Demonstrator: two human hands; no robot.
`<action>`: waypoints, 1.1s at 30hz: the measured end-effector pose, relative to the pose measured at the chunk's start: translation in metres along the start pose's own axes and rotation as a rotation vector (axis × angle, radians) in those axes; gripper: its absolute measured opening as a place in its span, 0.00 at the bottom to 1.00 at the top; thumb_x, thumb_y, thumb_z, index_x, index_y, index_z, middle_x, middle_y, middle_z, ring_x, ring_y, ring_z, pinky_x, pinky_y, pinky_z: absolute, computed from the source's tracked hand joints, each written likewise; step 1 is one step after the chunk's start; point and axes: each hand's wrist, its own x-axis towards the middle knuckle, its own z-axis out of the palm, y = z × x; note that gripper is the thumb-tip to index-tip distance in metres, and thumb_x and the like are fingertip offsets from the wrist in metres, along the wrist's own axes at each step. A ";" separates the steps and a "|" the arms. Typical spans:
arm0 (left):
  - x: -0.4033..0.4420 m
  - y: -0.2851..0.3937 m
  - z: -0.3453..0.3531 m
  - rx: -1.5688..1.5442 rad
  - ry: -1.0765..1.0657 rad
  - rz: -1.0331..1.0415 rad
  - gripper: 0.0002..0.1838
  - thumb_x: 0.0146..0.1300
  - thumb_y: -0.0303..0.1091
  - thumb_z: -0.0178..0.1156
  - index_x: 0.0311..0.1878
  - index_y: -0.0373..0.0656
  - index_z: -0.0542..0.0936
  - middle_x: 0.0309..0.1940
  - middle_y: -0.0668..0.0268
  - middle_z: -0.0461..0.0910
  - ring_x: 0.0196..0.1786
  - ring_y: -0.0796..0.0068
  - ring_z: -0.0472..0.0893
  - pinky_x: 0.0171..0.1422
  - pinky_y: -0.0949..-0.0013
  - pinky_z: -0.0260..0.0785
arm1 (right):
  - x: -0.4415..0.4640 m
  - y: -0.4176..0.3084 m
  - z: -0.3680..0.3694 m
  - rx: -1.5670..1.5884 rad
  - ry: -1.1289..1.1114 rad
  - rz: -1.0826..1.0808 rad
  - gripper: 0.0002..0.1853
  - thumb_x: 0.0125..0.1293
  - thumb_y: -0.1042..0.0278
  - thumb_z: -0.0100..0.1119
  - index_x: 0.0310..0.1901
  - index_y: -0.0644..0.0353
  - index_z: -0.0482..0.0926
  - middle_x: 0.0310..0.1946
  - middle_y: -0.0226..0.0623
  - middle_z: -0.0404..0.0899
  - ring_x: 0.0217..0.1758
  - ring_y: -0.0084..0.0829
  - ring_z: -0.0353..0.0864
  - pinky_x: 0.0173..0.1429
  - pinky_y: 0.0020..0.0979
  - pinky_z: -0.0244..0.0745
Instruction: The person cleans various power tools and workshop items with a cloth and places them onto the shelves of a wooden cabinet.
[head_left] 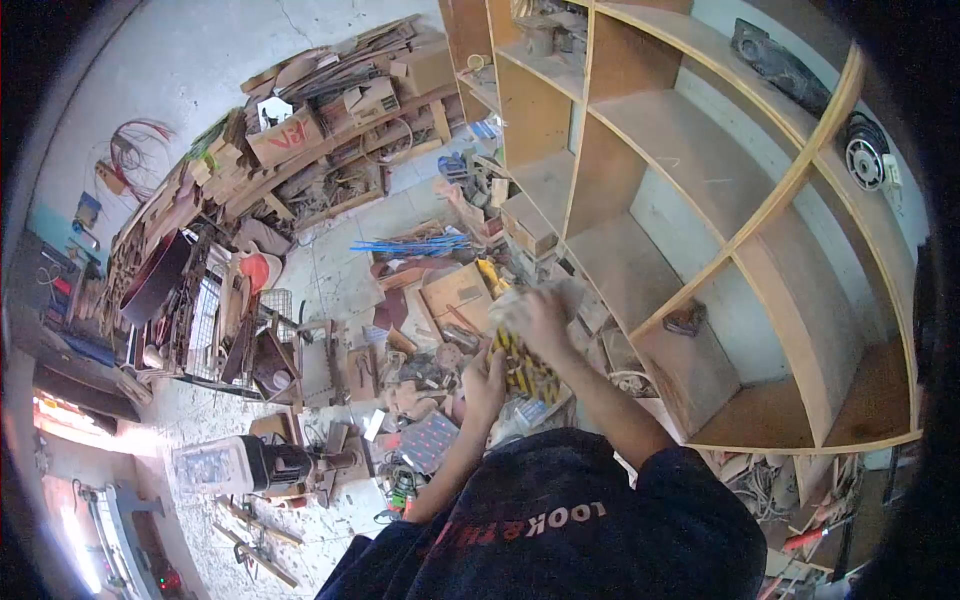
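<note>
The bundle was being handled beside the shelf's point(660, 318) near edge: the left hand point(484, 382) gripped the striped bundle point(527, 372), while the right hand point(543, 322) — blurred, its grip unclear — met pale cloth point(507, 309) on top. Any shift called for steady left-hand support.

Dark navy short-sleeved cotton shirt point(560, 520), below the hands; white and red block letters point(520, 533) across it, possibly reading "LOOK & TH…", partly unclear.
</note>
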 end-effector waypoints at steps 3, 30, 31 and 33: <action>-0.010 -0.036 0.004 -0.303 0.090 -0.124 0.16 0.70 0.37 0.54 0.45 0.30 0.79 0.27 0.60 0.81 0.30 0.78 0.77 0.36 0.67 0.71 | -0.005 0.093 0.006 0.131 -0.247 0.447 0.18 0.61 0.60 0.64 0.46 0.64 0.75 0.45 0.49 0.78 0.51 0.42 0.79 0.53 0.41 0.72; 0.083 -0.070 -0.022 -0.355 0.453 -0.125 0.14 0.73 0.36 0.50 0.43 0.33 0.78 0.27 0.63 0.81 0.26 0.77 0.75 0.31 0.70 0.68 | -0.054 0.105 -0.032 0.285 -0.064 0.449 0.13 0.62 0.66 0.57 0.47 0.61 0.78 0.47 0.44 0.80 0.51 0.45 0.79 0.57 0.41 0.73; 0.078 -0.044 -0.020 -0.374 0.417 -0.166 0.15 0.72 0.36 0.51 0.44 0.32 0.78 0.26 0.63 0.80 0.24 0.77 0.75 0.29 0.68 0.68 | -0.047 0.106 -0.025 0.365 0.065 0.440 0.13 0.61 0.67 0.58 0.47 0.60 0.78 0.44 0.43 0.81 0.48 0.43 0.80 0.56 0.40 0.73; 0.072 -0.048 0.000 -0.126 0.386 -0.080 0.15 0.72 0.36 0.51 0.45 0.32 0.78 0.25 0.63 0.80 0.24 0.77 0.74 0.28 0.68 0.67 | -0.016 0.040 -0.021 0.303 -0.012 0.214 0.14 0.60 0.69 0.61 0.47 0.61 0.77 0.40 0.44 0.81 0.46 0.42 0.81 0.53 0.39 0.73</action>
